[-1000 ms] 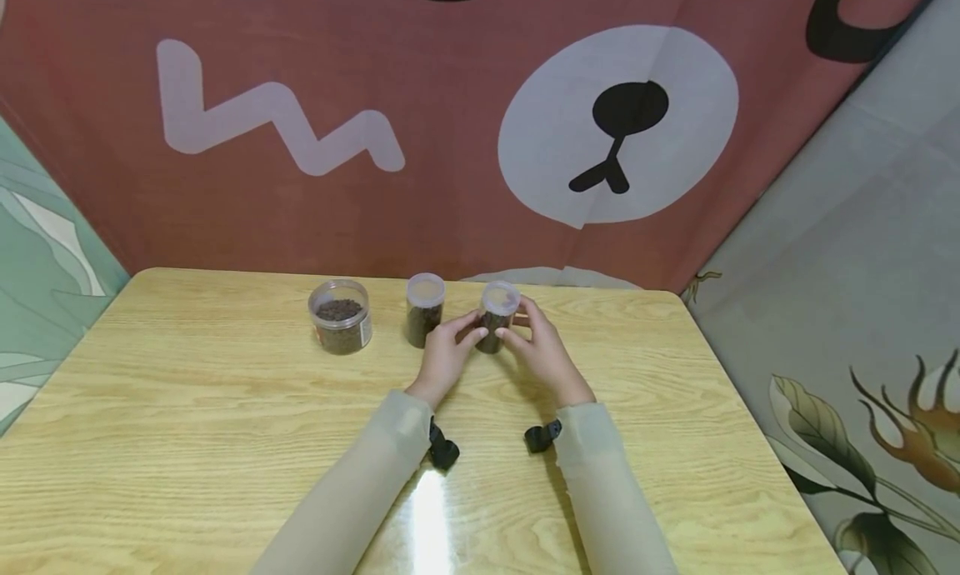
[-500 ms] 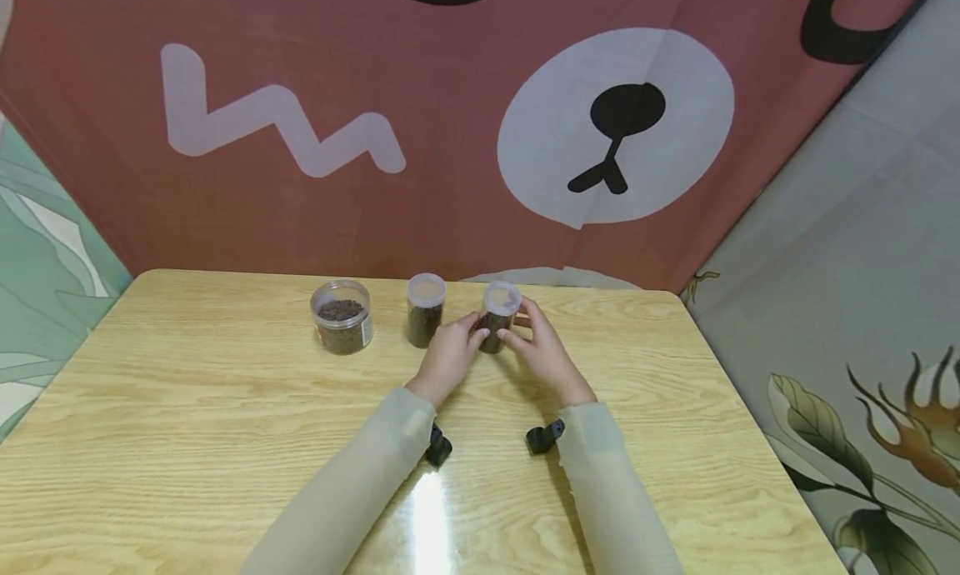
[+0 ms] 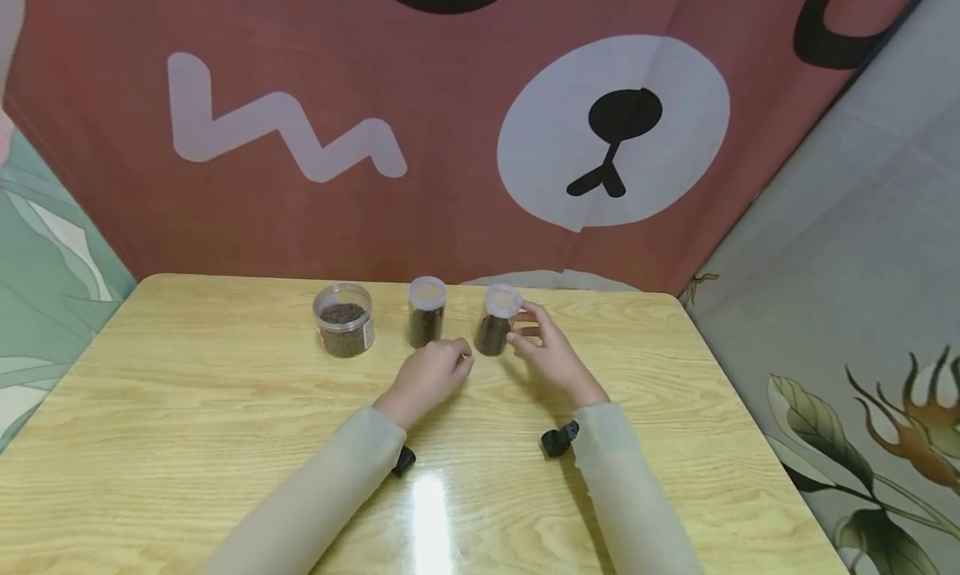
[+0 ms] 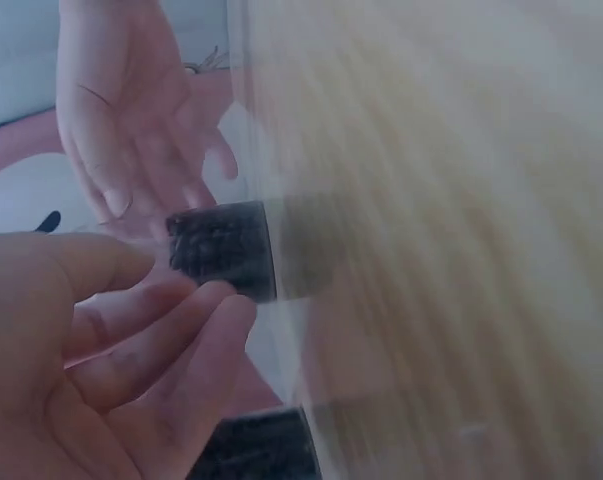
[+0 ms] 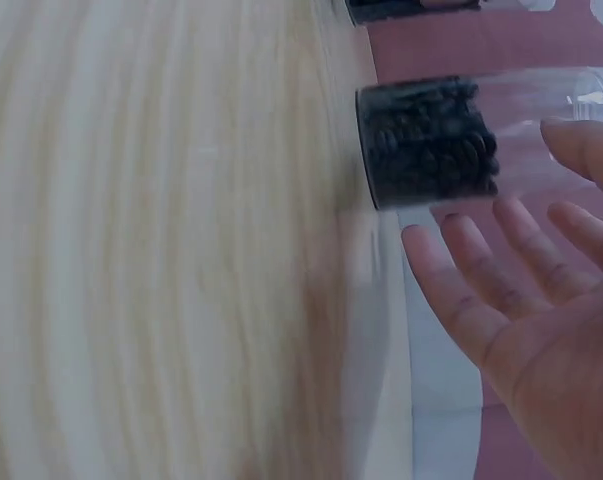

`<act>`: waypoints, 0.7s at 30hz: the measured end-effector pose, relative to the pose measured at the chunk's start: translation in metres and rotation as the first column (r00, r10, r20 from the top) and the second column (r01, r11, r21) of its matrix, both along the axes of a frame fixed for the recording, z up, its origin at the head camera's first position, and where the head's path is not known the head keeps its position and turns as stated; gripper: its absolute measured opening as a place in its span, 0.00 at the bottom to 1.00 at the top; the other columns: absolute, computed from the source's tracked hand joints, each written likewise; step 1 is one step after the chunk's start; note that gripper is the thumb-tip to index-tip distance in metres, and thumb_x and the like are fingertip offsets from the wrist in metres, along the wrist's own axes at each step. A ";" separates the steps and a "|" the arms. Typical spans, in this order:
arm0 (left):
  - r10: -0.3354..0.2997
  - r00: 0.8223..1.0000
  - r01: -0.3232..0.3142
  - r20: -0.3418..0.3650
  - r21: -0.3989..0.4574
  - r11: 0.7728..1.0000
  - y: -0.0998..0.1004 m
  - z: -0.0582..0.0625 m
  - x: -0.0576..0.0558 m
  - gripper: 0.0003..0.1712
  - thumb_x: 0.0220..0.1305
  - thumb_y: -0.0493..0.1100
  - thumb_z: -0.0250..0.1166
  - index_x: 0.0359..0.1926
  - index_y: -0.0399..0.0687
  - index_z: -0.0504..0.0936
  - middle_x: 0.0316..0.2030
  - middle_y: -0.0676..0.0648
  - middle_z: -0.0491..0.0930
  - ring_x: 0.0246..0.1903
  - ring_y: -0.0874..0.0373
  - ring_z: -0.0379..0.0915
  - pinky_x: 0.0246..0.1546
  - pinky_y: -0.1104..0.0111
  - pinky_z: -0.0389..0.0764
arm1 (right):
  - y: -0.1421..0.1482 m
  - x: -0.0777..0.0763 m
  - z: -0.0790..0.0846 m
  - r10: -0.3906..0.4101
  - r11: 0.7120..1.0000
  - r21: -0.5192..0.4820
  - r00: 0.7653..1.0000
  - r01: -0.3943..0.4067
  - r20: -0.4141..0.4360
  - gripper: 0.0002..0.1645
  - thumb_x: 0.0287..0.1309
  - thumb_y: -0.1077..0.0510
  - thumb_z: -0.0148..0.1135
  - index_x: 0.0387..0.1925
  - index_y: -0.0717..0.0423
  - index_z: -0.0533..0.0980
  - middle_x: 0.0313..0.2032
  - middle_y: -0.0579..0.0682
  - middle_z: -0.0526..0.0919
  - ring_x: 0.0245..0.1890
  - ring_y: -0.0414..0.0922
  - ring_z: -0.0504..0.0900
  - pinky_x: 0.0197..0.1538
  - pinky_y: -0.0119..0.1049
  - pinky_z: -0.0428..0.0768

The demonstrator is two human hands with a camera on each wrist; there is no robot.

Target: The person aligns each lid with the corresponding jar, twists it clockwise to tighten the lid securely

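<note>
A clear lidded jar [image 3: 492,329], part-filled with dark beans or pellets, stands upright on the table beside my right hand [image 3: 553,354]. The right thumb is right at its side and the fingers reach behind it, spread and relaxed; in the right wrist view this jar [image 5: 431,140] shows fingers [image 5: 461,300] apart from its wall. My left hand [image 3: 429,375] hovers in front of a similar jar [image 3: 427,325], with loosely curled fingers and nothing in them. In the left wrist view, the left fingertips overlap the right-hand jar [image 4: 221,250].
A wider, shorter clear tub [image 3: 345,342] of brown granules stands at the left of the row. The wooden table [image 3: 225,425] meets a reddish cloth backdrop [image 3: 435,225] with a cartoon print just behind the jars.
My left hand has come off the right-hand jar and moved left and toward me. The right hand has drawn slightly right, its fingers loosening around the jar. The jars have stayed put.
</note>
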State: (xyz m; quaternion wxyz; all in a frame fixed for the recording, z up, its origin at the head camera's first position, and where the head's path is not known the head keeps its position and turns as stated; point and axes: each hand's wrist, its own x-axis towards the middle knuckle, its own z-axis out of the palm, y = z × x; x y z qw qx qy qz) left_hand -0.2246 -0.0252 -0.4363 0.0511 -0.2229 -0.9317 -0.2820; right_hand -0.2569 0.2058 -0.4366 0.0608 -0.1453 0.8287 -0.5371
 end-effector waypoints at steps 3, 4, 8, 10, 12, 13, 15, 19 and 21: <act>-0.002 1.000 0.001 -0.017 -0.051 0.999 -0.013 0.001 0.006 0.08 0.73 0.43 0.62 0.43 0.47 0.87 0.33 0.51 0.85 0.28 0.59 0.81 0.25 0.63 0.82 | 0.008 -0.002 0.002 0.014 1.000 0.009 1.000 -0.013 -0.005 0.36 0.74 0.61 0.57 0.77 0.56 0.55 0.65 0.66 0.68 0.61 0.63 0.73 0.57 0.52 0.83; 0.000 1.000 -0.001 -0.023 -0.067 0.998 -0.018 0.001 0.008 0.08 0.73 0.44 0.62 0.43 0.48 0.86 0.33 0.51 0.85 0.28 0.59 0.81 0.24 0.63 0.81 | 0.011 -0.003 0.002 0.018 1.000 0.022 1.000 -0.018 -0.004 0.36 0.74 0.60 0.57 0.77 0.56 0.55 0.65 0.66 0.68 0.62 0.63 0.72 0.58 0.53 0.82; 0.012 0.997 -0.021 -0.077 -0.111 0.994 -0.038 0.008 0.012 0.07 0.73 0.44 0.62 0.43 0.49 0.86 0.32 0.52 0.85 0.27 0.59 0.81 0.22 0.64 0.80 | 0.028 -0.006 0.002 0.016 0.992 0.125 1.000 -0.014 -0.018 0.35 0.75 0.60 0.56 0.76 0.56 0.56 0.65 0.63 0.69 0.62 0.62 0.72 0.61 0.57 0.78; 0.016 0.992 -0.031 -0.124 -0.123 0.992 -0.049 0.012 0.013 0.07 0.73 0.43 0.62 0.42 0.48 0.86 0.29 0.53 0.84 0.23 0.60 0.78 0.18 0.65 0.77 | 0.038 -0.007 0.001 0.024 0.986 0.169 0.999 -0.018 -0.032 0.34 0.75 0.60 0.56 0.76 0.58 0.56 0.66 0.64 0.68 0.63 0.63 0.71 0.62 0.59 0.77; 0.017 0.984 -0.042 -0.177 -0.139 0.989 -0.059 0.016 0.015 0.06 0.72 0.42 0.63 0.38 0.48 0.85 0.25 0.53 0.81 0.20 0.62 0.73 0.14 0.67 0.72 | 0.048 -0.008 0.000 0.026 0.977 0.211 0.998 -0.013 -0.058 0.34 0.74 0.61 0.56 0.75 0.60 0.57 0.66 0.64 0.67 0.63 0.64 0.71 0.62 0.60 0.76; 0.018 0.978 -0.049 -0.208 -0.146 0.988 -0.065 0.018 0.016 0.06 0.71 0.41 0.63 0.37 0.48 0.85 0.24 0.54 0.80 0.19 0.62 0.71 0.13 0.68 0.71 | 0.053 -0.009 -0.001 0.027 0.973 0.231 0.997 -0.011 -0.066 0.33 0.74 0.62 0.56 0.75 0.61 0.58 0.66 0.65 0.67 0.63 0.64 0.70 0.63 0.60 0.75; 0.011 0.968 -0.053 -0.252 -0.159 0.986 -0.076 0.020 0.017 0.06 0.70 0.41 0.64 0.34 0.48 0.84 0.23 0.54 0.80 0.18 0.63 0.70 0.12 0.69 0.69 | 0.063 -0.011 0.000 0.026 0.965 0.263 0.997 -0.005 -0.077 0.33 0.74 0.62 0.56 0.75 0.62 0.58 0.66 0.66 0.65 0.63 0.64 0.68 0.64 0.61 0.74; -0.007 0.945 -0.055 -0.328 -0.180 0.982 -0.101 0.023 0.018 0.06 0.68 0.43 0.66 0.35 0.45 0.85 0.26 0.52 0.83 0.20 0.62 0.76 0.12 0.68 0.73 | 0.086 -0.015 0.003 0.011 0.941 0.339 0.997 0.015 -0.073 0.32 0.75 0.62 0.54 0.75 0.62 0.57 0.67 0.66 0.62 0.65 0.65 0.65 0.64 0.63 0.72; -0.010 0.928 -0.063 -0.372 -0.184 0.981 -0.113 0.024 0.017 0.07 0.67 0.43 0.67 0.37 0.44 0.85 0.26 0.51 0.84 0.19 0.61 0.76 0.12 0.68 0.73 | 0.098 -0.018 0.005 -0.004 0.923 0.383 0.997 0.031 -0.073 0.32 0.75 0.62 0.53 0.75 0.62 0.58 0.67 0.67 0.61 0.65 0.66 0.64 0.64 0.64 0.71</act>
